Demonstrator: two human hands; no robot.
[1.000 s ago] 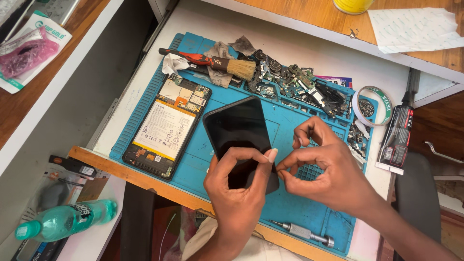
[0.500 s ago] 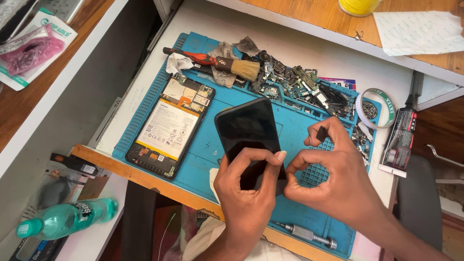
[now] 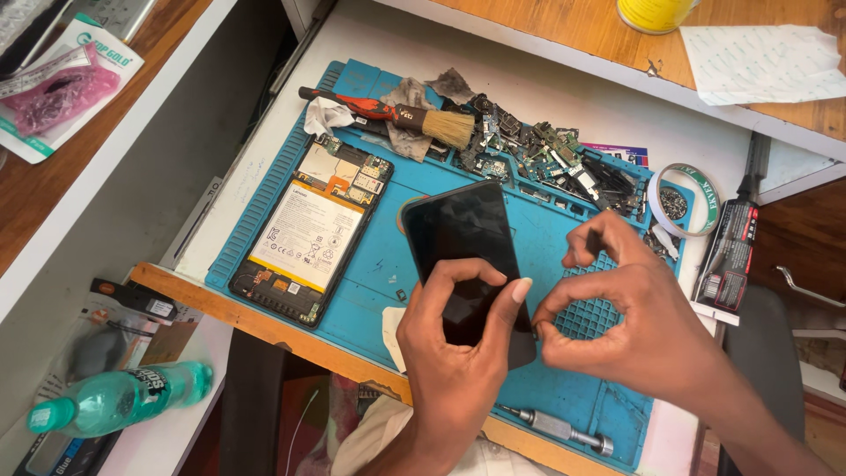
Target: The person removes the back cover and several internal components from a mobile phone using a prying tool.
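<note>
Two hands: left hand [image 3: 458, 370], right hand [image 3: 643, 326]. One black screen panel [image 3: 463, 238]. One opened tablet [image 3: 313, 229]. One brush [image 3: 397, 115]. One tape roll [image 3: 692, 198]. One green bottle [image 3: 119, 397]. One screwdriver [image 3: 555, 427]. One blue mat [image 3: 388, 264]. One glue tube [image 3: 727, 256].

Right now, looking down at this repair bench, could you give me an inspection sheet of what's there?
Surface: blue work mat on a white tabletop.
Job's things: black screen panel, glossy side up; opened device with its battery showing lies to its left.
Clutter: brush, heap of small parts, tape roll, glue tube, screwdriver, green bottle.
Grippers: left hand grips the panel's lower end; right hand pinches at its right edge.
Cables: nothing seen.
Surroundings: wooden shelves, yellow cup.
</note>
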